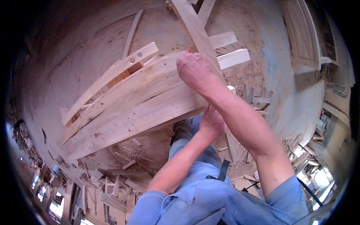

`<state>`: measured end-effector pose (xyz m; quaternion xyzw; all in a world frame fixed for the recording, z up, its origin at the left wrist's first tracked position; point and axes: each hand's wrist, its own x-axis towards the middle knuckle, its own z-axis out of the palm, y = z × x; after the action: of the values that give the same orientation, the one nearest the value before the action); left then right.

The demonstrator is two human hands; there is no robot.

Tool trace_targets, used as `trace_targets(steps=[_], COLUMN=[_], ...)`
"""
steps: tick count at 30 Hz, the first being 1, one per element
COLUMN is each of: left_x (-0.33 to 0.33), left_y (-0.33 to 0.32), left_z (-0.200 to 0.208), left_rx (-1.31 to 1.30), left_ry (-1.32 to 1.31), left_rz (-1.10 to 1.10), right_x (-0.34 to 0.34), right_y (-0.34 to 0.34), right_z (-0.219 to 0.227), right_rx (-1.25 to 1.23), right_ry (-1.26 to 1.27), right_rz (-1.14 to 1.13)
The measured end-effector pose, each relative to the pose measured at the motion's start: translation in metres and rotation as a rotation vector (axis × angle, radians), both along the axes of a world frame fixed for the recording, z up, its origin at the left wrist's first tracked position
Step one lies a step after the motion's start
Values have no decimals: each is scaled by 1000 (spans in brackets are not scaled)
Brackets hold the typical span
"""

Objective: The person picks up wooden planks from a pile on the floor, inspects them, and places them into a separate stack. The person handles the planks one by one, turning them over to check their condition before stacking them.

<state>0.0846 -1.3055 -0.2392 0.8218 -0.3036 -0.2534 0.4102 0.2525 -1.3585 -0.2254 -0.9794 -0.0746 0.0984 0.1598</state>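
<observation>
A long pale wooden beam (195,29) lies across the wide plank bench (123,117) and runs past its near edge. At the beam's left edge, my right hand (197,71) is closed around a red pencil (189,50), with only its end showing above the fingers. Lower down, my left hand (213,122) is closed at the beam's side, beside the bench's near edge. Its fingertips are hidden, and my right forearm passes over it.
A curved wooden piece with round holes (108,77) lies along the bench's far side. Two short pale boards (234,59) stick out right of the beam. Wood shavings (242,77) and offcuts (258,99) litter the floor. A panelled wooden door (303,33) stands at the right.
</observation>
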Motion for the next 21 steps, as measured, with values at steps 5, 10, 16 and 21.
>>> trace_targets(steps=[5, 10, 16, 21], left_x=[5, 1, -2, -4], left_y=[0, 1, 0, 3], left_z=[11, -1, 7, 7], left_rx=[-38, 41, 34, 29], left_ry=[-5, -56, -3, 186], left_rz=[42, -72, -11, -15], right_x=[-1, -18, 9, -23], right_y=[6, 4, 0, -3], right_z=[-6, 0, -6, 2], right_rx=[-30, -76, -45, -4], right_ry=[39, 194, 52, 146], right_rz=[-98, -15, -85, -58])
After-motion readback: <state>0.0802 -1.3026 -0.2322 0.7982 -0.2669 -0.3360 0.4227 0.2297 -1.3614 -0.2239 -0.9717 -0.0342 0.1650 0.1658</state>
